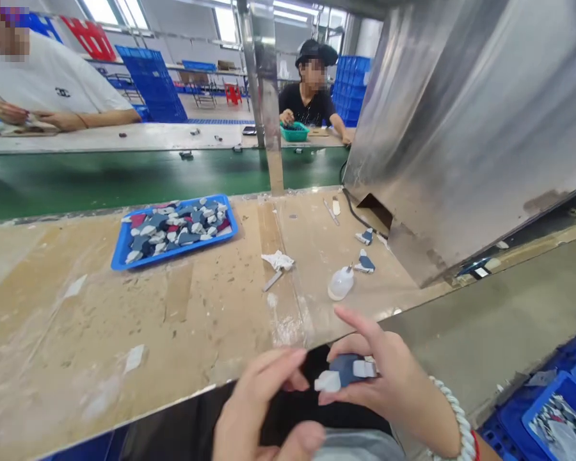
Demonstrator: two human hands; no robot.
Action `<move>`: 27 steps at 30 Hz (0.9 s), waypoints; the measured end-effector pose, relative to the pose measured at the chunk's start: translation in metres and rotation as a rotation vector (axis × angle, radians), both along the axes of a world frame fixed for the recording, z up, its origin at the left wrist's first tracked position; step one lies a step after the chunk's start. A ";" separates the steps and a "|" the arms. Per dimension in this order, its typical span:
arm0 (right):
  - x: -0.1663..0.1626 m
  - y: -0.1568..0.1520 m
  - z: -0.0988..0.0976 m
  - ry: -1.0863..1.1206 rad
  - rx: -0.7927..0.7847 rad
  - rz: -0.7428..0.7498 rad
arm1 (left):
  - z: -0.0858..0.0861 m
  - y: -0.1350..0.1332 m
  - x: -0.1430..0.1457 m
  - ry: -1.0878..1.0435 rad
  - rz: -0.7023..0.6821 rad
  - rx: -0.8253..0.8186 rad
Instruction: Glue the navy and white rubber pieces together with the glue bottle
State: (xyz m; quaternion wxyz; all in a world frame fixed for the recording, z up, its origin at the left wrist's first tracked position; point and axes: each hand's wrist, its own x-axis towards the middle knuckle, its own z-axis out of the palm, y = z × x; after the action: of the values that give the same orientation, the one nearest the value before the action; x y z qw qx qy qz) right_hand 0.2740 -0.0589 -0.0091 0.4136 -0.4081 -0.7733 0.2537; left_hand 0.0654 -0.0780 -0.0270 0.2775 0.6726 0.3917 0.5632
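Note:
My right hand (396,368) grips a small blue-grey piece with white ends (346,369) between thumb and fingers, its index finger stretched out above. Just left of that piece, my left hand (259,406) is held with fingers apart and nothing in it. Beyond the hands, a small translucent squeeze bottle with a thin tip (340,285) lies on the worktable (211,333). Two similar blue-and-white pieces (365,262) rest near it. Farther left are a crumpled white wad (278,260) and a flat metal strip (272,280). A blue tray (118,261) holds many blue, white and dark red pieces.
A large sheet-metal housing (441,128) stands on the right, with a black cable at its base. Behind the table runs a green conveyor belt (125,182), crossed by a metal post (267,83). Two people sit across it. Blue crates (518,410) stand at lower right.

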 end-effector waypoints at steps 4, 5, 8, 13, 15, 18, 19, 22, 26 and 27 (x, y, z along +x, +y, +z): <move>-0.018 -0.002 -0.011 0.176 -0.121 0.175 | 0.011 -0.007 0.007 -0.024 -0.080 -0.036; -0.020 -0.003 -0.015 0.292 -0.227 0.230 | 0.011 -0.008 0.005 -0.051 -0.063 -0.052; -0.026 -0.006 -0.027 0.722 -0.660 0.453 | 0.008 -0.009 -0.003 -0.129 0.006 -0.101; -0.043 -0.011 -0.042 1.014 -1.068 0.648 | 0.005 -0.004 -0.006 -0.120 -0.004 -0.025; -0.047 -0.012 -0.045 0.959 -1.154 0.653 | 0.004 -0.001 -0.007 -0.093 -0.020 0.016; -0.048 -0.014 -0.047 0.860 -1.229 0.630 | 0.003 -0.002 -0.007 -0.056 -0.018 0.014; -0.048 -0.015 -0.047 0.861 -1.216 0.619 | 0.003 -0.003 -0.008 -0.053 -0.013 0.007; -0.049 -0.015 -0.045 0.917 -1.142 0.588 | 0.002 -0.005 -0.010 -0.065 0.006 -0.006; -0.053 -0.010 -0.044 0.851 -1.135 0.545 | 0.003 0.001 -0.019 -0.008 -0.082 0.006; -0.054 -0.008 -0.044 0.824 -1.136 0.533 | 0.004 0.004 -0.022 0.036 -0.113 0.010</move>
State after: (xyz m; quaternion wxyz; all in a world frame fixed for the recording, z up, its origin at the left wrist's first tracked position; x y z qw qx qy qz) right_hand 0.2202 -0.0668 -0.0536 0.3200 -0.2298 -0.3785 0.8376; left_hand 0.0434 -0.0739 -0.0235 0.2984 0.7050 0.3552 0.5365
